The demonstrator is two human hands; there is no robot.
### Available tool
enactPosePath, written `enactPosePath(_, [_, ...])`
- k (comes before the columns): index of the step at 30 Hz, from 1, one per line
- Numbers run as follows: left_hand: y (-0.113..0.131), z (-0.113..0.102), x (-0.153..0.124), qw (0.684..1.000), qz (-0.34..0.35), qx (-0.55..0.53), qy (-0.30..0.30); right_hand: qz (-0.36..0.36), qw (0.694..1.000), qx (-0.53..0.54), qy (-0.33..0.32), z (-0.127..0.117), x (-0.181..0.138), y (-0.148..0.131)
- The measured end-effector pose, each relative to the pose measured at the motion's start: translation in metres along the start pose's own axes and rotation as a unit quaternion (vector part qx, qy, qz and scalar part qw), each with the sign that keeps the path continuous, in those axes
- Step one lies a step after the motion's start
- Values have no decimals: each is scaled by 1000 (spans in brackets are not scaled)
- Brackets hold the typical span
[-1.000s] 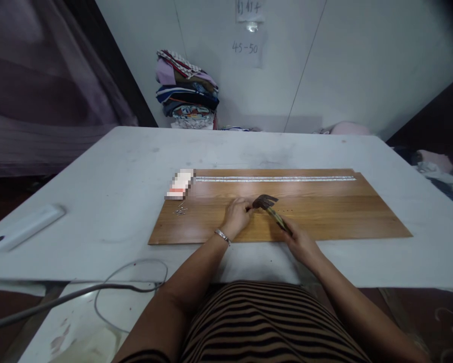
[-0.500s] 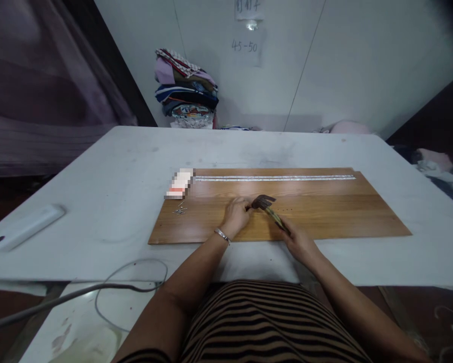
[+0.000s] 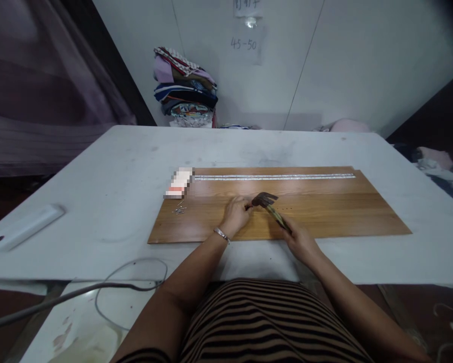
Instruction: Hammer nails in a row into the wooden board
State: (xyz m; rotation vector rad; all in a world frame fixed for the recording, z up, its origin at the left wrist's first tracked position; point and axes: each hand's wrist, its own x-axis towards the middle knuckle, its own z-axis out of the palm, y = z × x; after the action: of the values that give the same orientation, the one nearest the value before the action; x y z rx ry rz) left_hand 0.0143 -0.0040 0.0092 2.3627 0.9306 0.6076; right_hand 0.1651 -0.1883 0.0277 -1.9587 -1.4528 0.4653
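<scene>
My right hand (image 3: 300, 242) is wrapped round the yellow-and-black handle of a claw hammer (image 3: 264, 199). The hammer's dark head lies right beside the fingertips of my left hand (image 3: 237, 213), its claw pointing right. Those left fingers are closed in a pinch low over a brown wooden board (image 3: 335, 206); what they pinch is hidden at the hammer head. A short row of small dark dots (image 3: 287, 208), maybe nail heads, runs along the board just right of the hammer. Several loose nails (image 3: 179, 210) lie near the board's left end.
Two white measuring strips (image 3: 275, 177) run along the board's far edge. A blurred-out small box (image 3: 179, 183) sits at its left corner. The board rests on a white table (image 3: 109, 171), with a long white device (image 3: 29, 227) at left. Folded cloths (image 3: 186, 88) are stacked behind; a cable (image 3: 109, 286) hangs in front.
The hammer head has shifted very slightly, its claw now a little farther right. My left hand stays in its pinch at the same spot, and the nails lie as before.
</scene>
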Motion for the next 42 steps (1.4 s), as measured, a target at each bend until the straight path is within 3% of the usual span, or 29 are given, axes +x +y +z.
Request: enactPosePath(42, [1,-2,0,1000,5,-13,-3,-2,1000,-7,-7,0,0,2])
